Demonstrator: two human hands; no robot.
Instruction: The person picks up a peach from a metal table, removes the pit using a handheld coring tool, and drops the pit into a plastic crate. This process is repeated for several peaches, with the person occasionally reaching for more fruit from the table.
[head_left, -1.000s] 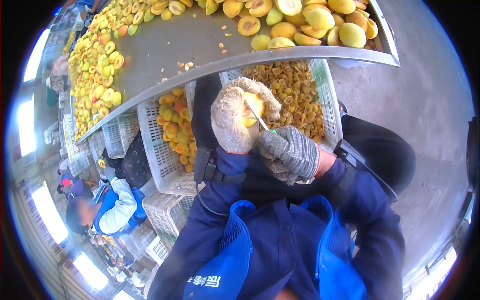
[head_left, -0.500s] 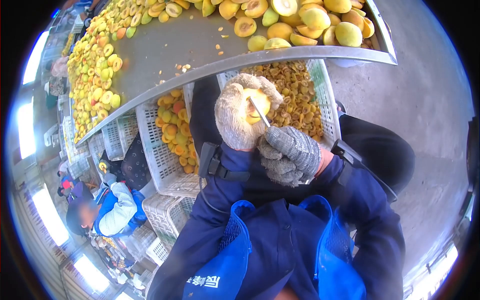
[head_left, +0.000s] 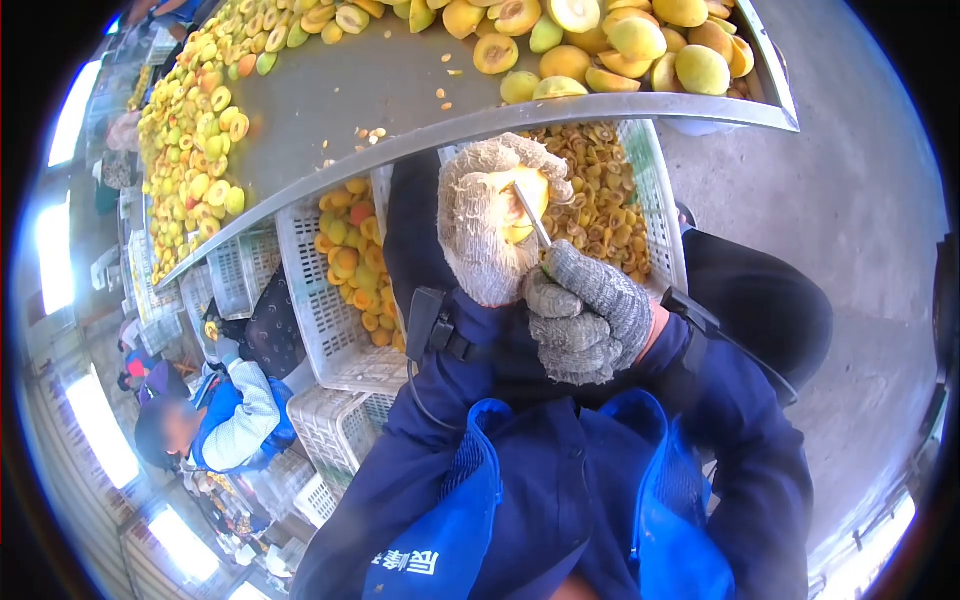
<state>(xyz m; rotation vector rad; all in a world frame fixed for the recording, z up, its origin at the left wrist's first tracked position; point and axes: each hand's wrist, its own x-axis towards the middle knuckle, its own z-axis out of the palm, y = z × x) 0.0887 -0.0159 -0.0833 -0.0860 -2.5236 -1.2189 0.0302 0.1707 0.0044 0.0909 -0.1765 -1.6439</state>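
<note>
My left hand (head_left: 480,225), in a cream knitted glove, is closed around a yellow peach half (head_left: 523,208) with its cut face up. A thin metal pitting tool (head_left: 530,212) rests with its tip in the hollow of that half. Its lower end disappears into the curled fingers of my right hand (head_left: 590,315), which wears a grey knitted glove. Both hands are close together over a white crate (head_left: 655,200) of small orange-brown peach pieces (head_left: 595,185).
A metal table (head_left: 400,80) spans the front, with a raised rim. Large peach halves (head_left: 640,45) lie at its right, smaller ones (head_left: 200,130) heaped left. Another crate (head_left: 310,290) of peach halves stands at left. A person (head_left: 230,410) in a blue vest sits beyond it.
The tool's tip has shifted slightly within the peach half, and my right hand has dropped a little and turned. My left hand still holds the fruit.
</note>
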